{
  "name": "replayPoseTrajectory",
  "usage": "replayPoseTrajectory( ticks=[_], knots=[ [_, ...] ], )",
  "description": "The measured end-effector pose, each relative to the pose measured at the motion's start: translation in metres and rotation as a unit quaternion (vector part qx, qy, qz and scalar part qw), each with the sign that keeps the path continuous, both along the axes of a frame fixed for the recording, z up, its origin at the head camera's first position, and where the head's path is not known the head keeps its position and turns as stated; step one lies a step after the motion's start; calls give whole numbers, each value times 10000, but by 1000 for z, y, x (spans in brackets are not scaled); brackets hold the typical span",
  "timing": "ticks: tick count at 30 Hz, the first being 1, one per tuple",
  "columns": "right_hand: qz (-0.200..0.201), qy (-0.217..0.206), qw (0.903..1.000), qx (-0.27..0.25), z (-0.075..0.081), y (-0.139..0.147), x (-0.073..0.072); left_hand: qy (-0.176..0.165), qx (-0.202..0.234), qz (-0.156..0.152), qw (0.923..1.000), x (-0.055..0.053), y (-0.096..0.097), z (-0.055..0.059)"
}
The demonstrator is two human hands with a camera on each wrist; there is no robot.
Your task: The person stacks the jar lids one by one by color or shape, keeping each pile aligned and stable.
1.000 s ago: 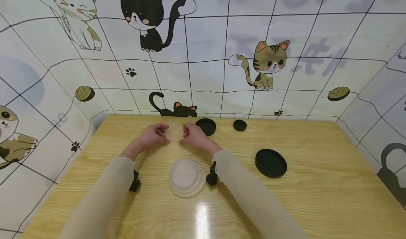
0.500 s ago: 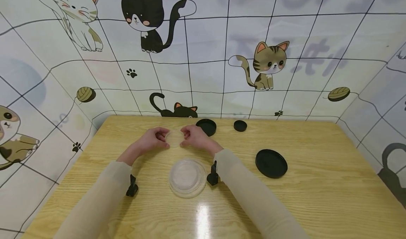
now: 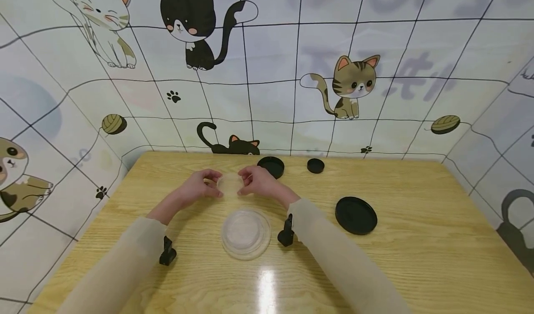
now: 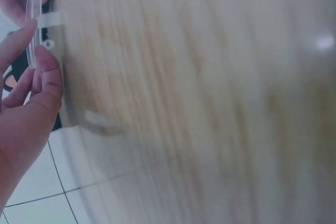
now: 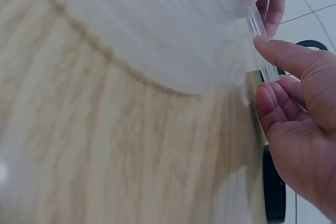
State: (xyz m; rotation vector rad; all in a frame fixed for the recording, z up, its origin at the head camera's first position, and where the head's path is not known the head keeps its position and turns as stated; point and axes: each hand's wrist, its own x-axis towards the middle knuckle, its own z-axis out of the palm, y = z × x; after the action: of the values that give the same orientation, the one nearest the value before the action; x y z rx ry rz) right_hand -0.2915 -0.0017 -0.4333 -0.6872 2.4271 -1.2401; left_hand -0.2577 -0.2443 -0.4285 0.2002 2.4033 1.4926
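A small clear plastic round piece, like a shallow dish or lid (image 3: pixel 230 184), is held between both hands above the far part of the table. My left hand (image 3: pixel 201 184) pinches its left edge between thumb and fingers. On the opposite edge, my right hand (image 3: pixel 259 182) pinches it the same way. Both wrist views show the thin clear rim (image 4: pixel 34 40) edge-on, with fingertips on either side. Nearer the person, larger clear round plastic pieces (image 3: pixel 246 254) lie stacked on the wood, and they loom big in the right wrist view.
Behind the right hand sits a black round shallow dish (image 3: pixel 271 166). Farther right are a small black round piece (image 3: pixel 315 166) and a larger black disc (image 3: pixel 356 215). A cat-print sheet (image 3: pixel 271 96) backs the wooden table (image 3: pixel 417 240).
Both hands have taken hold of the small clear piece at its edges and shifted it slightly toward the person. The stack and black pieces stay where they were.
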Motion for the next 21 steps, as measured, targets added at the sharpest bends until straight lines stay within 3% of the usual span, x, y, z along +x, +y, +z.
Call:
replayPoseTrajectory(
  ticks=[11,21],
  knots=[
    [459,77,9978,-482,22,27,22,136,622,1,9980,30,15,17],
    [641,170,9955,-672,34,46,49,139,993,-57,9949,65,29,29]
  ],
)
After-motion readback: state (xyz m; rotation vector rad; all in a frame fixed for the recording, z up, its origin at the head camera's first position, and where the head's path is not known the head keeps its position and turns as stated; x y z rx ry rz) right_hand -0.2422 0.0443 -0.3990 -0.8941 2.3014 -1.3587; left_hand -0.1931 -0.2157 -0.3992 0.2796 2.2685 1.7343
